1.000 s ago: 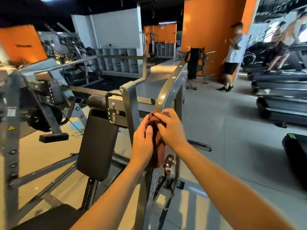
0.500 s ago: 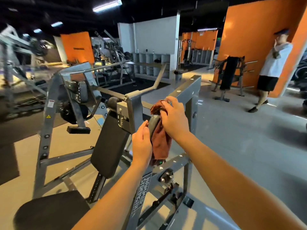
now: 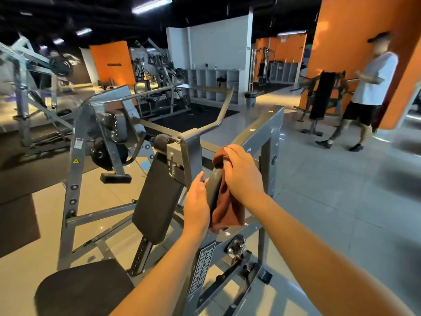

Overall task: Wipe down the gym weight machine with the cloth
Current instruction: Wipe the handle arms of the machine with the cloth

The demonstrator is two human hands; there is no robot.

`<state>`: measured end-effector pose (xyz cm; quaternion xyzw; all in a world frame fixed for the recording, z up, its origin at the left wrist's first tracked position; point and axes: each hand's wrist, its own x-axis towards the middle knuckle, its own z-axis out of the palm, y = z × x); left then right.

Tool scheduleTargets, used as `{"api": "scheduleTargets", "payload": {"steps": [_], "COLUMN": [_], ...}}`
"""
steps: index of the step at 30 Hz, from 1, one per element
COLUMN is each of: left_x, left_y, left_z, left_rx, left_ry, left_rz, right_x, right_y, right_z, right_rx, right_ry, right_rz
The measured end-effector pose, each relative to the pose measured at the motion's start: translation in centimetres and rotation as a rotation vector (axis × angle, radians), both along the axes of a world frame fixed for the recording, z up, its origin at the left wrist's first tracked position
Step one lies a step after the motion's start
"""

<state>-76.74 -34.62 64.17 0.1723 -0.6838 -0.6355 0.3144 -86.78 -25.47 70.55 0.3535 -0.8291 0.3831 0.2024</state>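
A grey steel weight machine (image 3: 272, 124) with a black back pad (image 3: 159, 197) and black seat (image 3: 84, 290) stands right in front of me. A brown cloth (image 3: 227, 213) hangs over one of its dark handle grips (image 3: 214, 190). My right hand (image 3: 241, 172) grips the top of the cloth, wrapped round the handle's upper end. My left hand (image 3: 197, 201) rests against the left side of the same handle, fingers fairly straight, touching the cloth's edge.
A person in a white shirt and black shorts (image 3: 364, 94) stands at the right by an orange wall. Another grey machine (image 3: 29, 92) fills the left. Storage cubbies (image 3: 214, 83) line the back. Grey tiled floor (image 3: 330, 179) lies open to the right.
The view has swung left and drawn back from the machine. My right hand has slid the cloth up to the handle's top, baring the dark grip below; my left hand stays beside it.
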Motion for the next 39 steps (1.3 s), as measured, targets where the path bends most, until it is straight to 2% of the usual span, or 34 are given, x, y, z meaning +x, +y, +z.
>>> {"api": "scheduleTargets", "payload": {"steps": [7, 11, 13, 15, 19, 21, 23, 25, 27, 29, 33, 34, 36, 39], "left_x": [0.7, 0.8, 0.9, 1.1, 1.9, 2.5, 3.1, 3.9, 4.7, 5.3, 5.4, 5.4, 5.1, 4.2], "left_y": [-0.1, -0.2, -0.4, -0.7, -0.9, -0.9, -1.4, -1.8, -2.2, -2.3, -2.0, -2.0, -2.3, -2.2], "left_z": [-0.5, -0.9, -1.0, -1.0, -0.7, -0.8, -1.2, -1.7, -1.9, -1.4, -0.3, -0.1, 0.1, 0.5], "left_rx": [-0.016, -0.07, -0.085, -0.022, -0.003, 0.031, 0.018, -0.01, -0.003, 0.021, 0.018, -0.011, -0.029, 0.054], "left_ry": [0.037, 0.035, -0.002, -0.011, 0.011, 0.025, 0.003, -0.006, 0.006, 0.031, 0.067, 0.057, 0.059, 0.065], "left_rz": [-0.029, -0.036, -0.042, -0.055, -0.087, -0.127, -0.139, -0.144, -0.159, -0.184, -0.209, -0.188, -0.149, -0.135], "right_x": [4.1, 2.2, 0.7, 0.3, 3.3, 5.1, 6.2, 6.6, 6.9, 7.5, 8.8, 9.0, 8.7, 8.6], "right_y": [0.2, 0.0, -0.3, -0.6, -0.6, -0.9, -1.1, -1.1, -0.9, -0.9, -1.0, -1.0, -0.7, -0.4], "right_z": [-5.5, -3.2, -1.2, -0.5, -3.2, -5.0, -5.6, -5.1, -4.2, -3.3, -2.9, -3.1, -3.6, -3.9], "right_rx": [0.213, 0.17, 0.065, 0.027, 0.191, 0.253, 0.168, -0.008, -0.132, -0.198, -0.314, -0.32, -0.256, -0.141], "right_ry": [0.138, 0.147, 0.053, -0.015, 0.071, 0.056, -0.017, -0.095, -0.17, -0.308, -0.675, -0.667, -0.497, -0.258], "right_rz": [0.165, 0.134, 0.054, 0.007, 0.069, 0.111, 0.144, 0.168, 0.126, 0.114, 0.325, 0.325, 0.234, 0.138]}}
